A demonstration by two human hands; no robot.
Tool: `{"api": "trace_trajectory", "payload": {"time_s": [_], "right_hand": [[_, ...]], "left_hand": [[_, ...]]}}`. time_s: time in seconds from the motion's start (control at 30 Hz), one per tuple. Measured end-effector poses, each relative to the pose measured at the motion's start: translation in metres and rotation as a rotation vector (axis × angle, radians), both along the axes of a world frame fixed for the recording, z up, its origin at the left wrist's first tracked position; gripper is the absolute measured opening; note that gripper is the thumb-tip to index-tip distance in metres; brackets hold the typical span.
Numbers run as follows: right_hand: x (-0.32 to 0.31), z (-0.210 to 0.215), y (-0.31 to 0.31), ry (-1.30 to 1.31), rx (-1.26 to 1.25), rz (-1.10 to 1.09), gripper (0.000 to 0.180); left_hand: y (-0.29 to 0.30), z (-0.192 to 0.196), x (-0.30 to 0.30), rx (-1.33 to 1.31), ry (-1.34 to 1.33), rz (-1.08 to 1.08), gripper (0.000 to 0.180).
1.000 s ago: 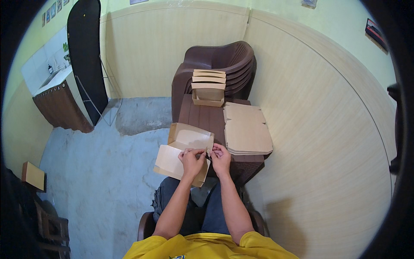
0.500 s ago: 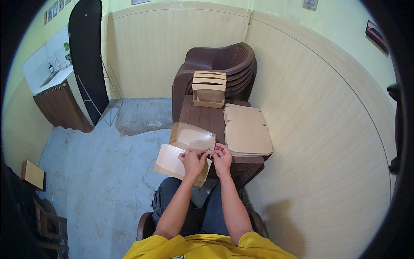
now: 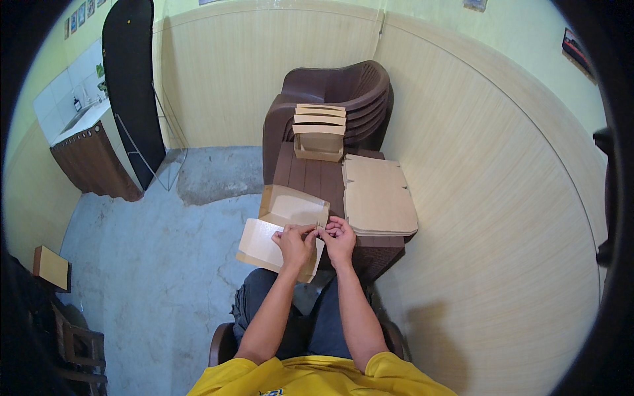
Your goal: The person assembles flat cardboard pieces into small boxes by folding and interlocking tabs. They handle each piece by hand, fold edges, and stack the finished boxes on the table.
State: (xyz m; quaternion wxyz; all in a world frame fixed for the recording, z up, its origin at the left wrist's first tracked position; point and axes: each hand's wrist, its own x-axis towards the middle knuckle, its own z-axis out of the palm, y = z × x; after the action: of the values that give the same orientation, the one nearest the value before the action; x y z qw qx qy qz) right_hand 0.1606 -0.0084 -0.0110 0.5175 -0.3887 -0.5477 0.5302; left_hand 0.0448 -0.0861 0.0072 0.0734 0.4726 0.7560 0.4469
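Now, hands: your left hand (image 3: 295,239) and right hand (image 3: 340,236) are both pinching the near corner of the half-folded carton (image 3: 285,228), fingers closed on its tab.
Carton place: it is hanging off the desk's (image 3: 316,177) front-left corner, over your knees.
Risk: you are working with no support under it, so the thin flap could be creasing or tearing, or the tab slipping out.
Around: flat blanks (image 3: 379,197) are lying along the desk's right edge; finished boxes (image 3: 319,130) are stacking at its far edge, on the brown chairs (image 3: 356,89).
In the way: the blanks, just beside your right hand.
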Motion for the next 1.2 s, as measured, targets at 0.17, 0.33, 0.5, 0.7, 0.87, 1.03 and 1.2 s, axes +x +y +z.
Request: {"api": "trace_trajectory", "payload": {"time_s": [0.17, 0.33, 0.5, 0.7, 0.87, 1.03, 1.2], "right_hand": [[0.0, 0.002, -0.001, 0.07, -0.02, 0.005, 0.05], [-0.004, 0.004, -0.006, 0.076, -0.036, -0.024, 0.048], [-0.003, -0.001, -0.002, 0.125, -0.052, -0.039, 0.045], [0.005, 0.0, 0.0, 0.169, -0.057, 0.03, 0.042], [0.011, 0.005, 0.002, 0.18, -0.108, 0.115, 0.037], [0.011, 0.002, 0.001, 0.185, -0.127, 0.125, 0.034], [0.01, 0.001, -0.002, 0.166, -0.063, 0.109, 0.031]], "left_hand": [[0.001, -0.001, -0.012, 0.032, 0.017, -0.083, 0.022], [0.003, 0.004, -0.014, 0.0, 0.071, -0.073, 0.018], [0.0, 0.009, -0.007, 0.018, 0.051, -0.084, 0.015], [0.002, 0.016, -0.006, -0.014, 0.036, -0.113, 0.017], [0.007, 0.018, -0.013, -0.025, 0.026, -0.128, 0.018], [0.011, 0.012, -0.016, -0.057, 0.011, -0.13, 0.017], [0.015, 0.006, -0.01, -0.058, 0.017, -0.097, 0.014]]}}
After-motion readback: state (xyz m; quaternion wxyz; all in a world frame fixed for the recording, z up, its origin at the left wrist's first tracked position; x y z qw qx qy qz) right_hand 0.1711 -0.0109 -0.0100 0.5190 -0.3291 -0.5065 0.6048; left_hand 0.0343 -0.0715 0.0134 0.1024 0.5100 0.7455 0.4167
